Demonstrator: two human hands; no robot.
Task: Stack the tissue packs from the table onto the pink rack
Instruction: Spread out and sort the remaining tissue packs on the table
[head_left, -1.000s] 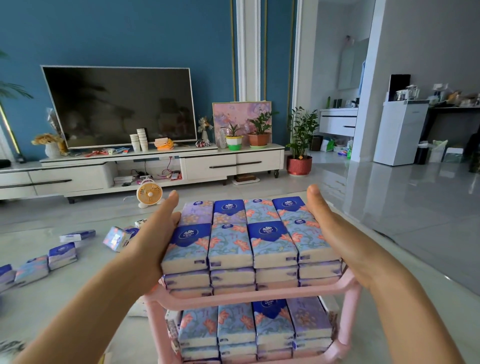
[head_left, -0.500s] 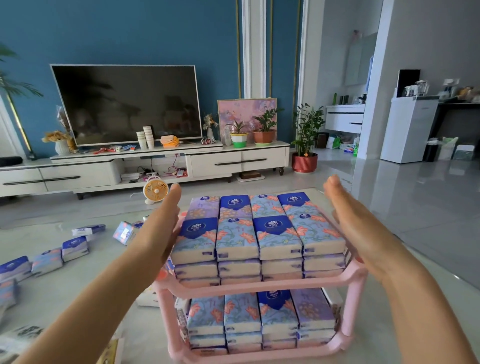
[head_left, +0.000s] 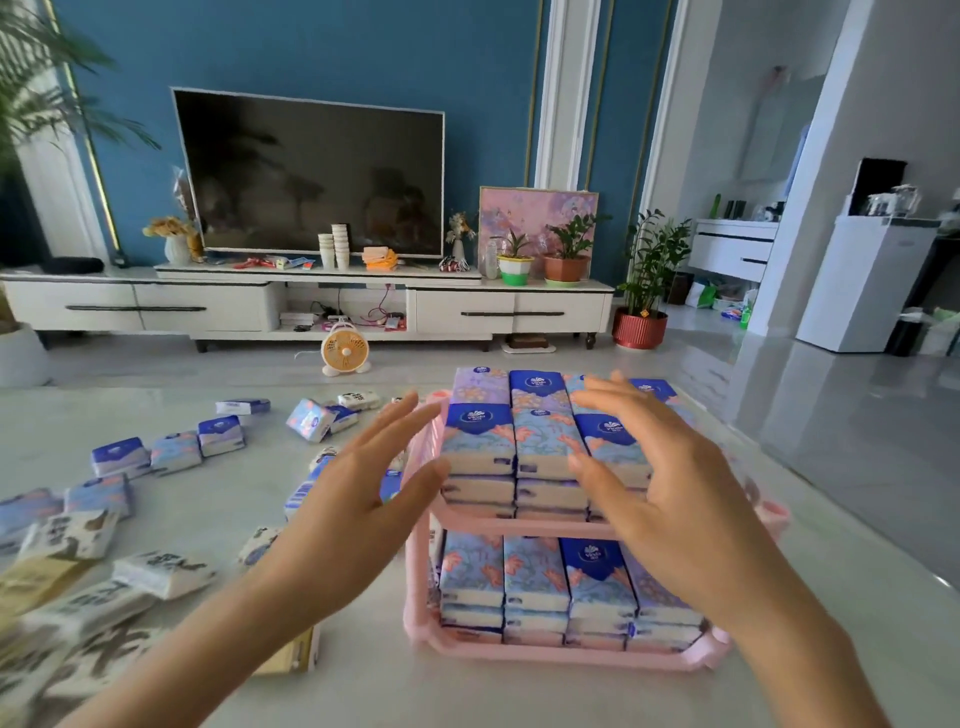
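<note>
A two-tier pink rack (head_left: 524, 649) stands on the marble table (head_left: 467, 696), both tiers filled with stacked blue floral tissue packs (head_left: 540, 441). My left hand (head_left: 358, 499) hovers with spread fingers just left of the upper tier, holding nothing. My right hand (head_left: 670, 478) is spread in front of and above the right packs of the top stack, hiding some of them; I cannot tell whether it touches them. More loose tissue packs (head_left: 174, 452) lie scattered on the table to the left.
White and beige tissue packs (head_left: 161, 571) lie near the left front of the table. Beyond the table are a small orange fan (head_left: 345, 351) on the floor, a TV cabinet (head_left: 311, 306) and a potted plant (head_left: 641, 327).
Both hands have come off the sides of the top stack; the left pulled back to the left, the right moved over the stack's front. The view swung left and down.
</note>
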